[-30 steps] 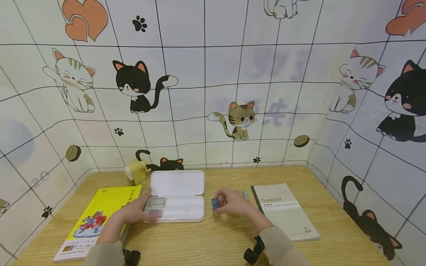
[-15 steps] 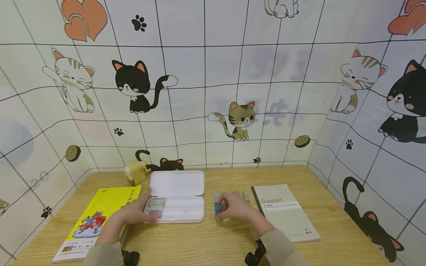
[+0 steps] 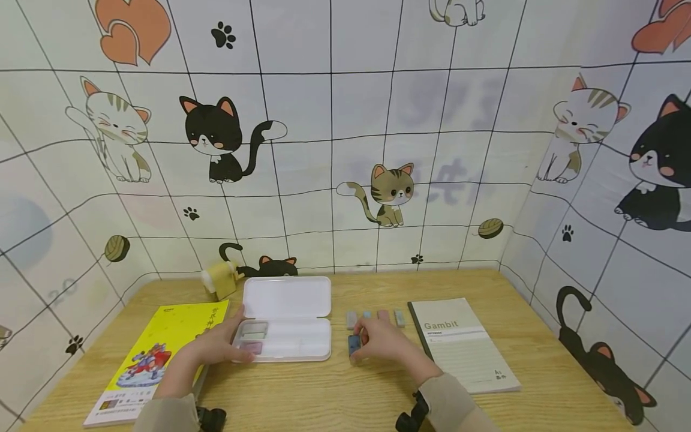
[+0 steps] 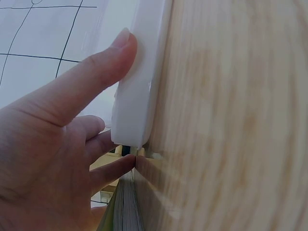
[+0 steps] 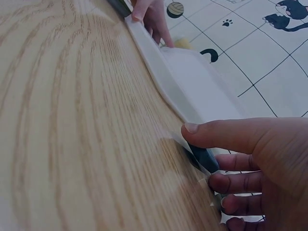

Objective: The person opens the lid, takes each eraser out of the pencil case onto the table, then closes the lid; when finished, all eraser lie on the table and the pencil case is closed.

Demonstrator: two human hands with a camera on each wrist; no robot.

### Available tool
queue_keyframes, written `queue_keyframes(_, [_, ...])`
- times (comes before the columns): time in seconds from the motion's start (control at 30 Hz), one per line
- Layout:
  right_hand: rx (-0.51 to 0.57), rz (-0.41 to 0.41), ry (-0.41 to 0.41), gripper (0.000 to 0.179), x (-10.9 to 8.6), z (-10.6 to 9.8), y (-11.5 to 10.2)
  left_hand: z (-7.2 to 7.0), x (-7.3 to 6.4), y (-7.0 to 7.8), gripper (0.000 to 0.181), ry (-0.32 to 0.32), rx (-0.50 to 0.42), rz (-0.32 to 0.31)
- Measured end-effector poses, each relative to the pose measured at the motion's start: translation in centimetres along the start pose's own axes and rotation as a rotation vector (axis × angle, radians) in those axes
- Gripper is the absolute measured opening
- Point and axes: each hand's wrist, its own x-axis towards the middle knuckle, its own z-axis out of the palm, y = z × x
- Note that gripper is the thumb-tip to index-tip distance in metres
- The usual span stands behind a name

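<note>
My left hand (image 3: 220,343) holds the left end of an open white pencil case (image 3: 299,340). In the left wrist view its thumb lies on the case's (image 4: 137,103) front wall, with fingers round the corner. Inside, at the left, sit a pale block (image 3: 255,329) and a pink block (image 3: 251,348). To the right of the case, my right hand (image 3: 382,341) pinches a small dark blue block (image 3: 354,344), eraser-like, at the tabletop. Thumb and forefinger touch this blue block (image 5: 204,159) in the right wrist view; the other fingers curl loosely.
Behind the right hand a row holds a grey block (image 3: 351,320), a light blue one, a pink block (image 3: 383,315) and a grey-green block (image 3: 399,318). A notebook (image 3: 464,342) lies right; a yellow book (image 3: 167,354) lies left. A yellow sharpener-like object (image 3: 221,280) stands behind.
The right hand has brought the blue block slightly right and nearer, in front of the grey block. More of the row behind shows now. The left hand stays on the case.
</note>
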Motion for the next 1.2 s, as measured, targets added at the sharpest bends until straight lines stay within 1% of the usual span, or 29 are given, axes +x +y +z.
queue_keyframes(0.43, [0.002, 0.004, -0.015, 0.044, -0.01, 0.02, -0.13, -0.02, -0.03, 0.01, 0.123, 0.000, 0.008, 0.000])
queue_keyframes(0.67, [0.013, 0.007, -0.026, 0.043, -0.05, 0.06, -0.14, -0.04, -0.15, 0.00, 0.121, 0.003, -0.025, 0.007])
queue_keyframes(0.93, [0.025, 0.003, -0.038, 0.044, 0.00, 0.10, -0.03, -0.02, -0.16, -0.05, 0.120, 0.006, -0.027, 0.020])
queue_keyframes(1.07, [0.060, -0.010, -0.050, 0.045, -0.07, -0.16, -0.09, -0.05, -0.15, -0.03, 0.121, 0.002, -0.025, 0.019])
queue_keyframes(1.13, [0.088, -0.006, -0.064, 0.046, -0.02, -0.37, -0.16, -0.05, -0.12, -0.05, 0.121, 0.000, -0.022, 0.018])
queue_keyframes(1.2, [0.090, 0.003, -0.071, 0.045, 0.12, -0.62, -0.26, -0.04, -0.06, -0.03, 0.121, 0.000, -0.018, 0.019])
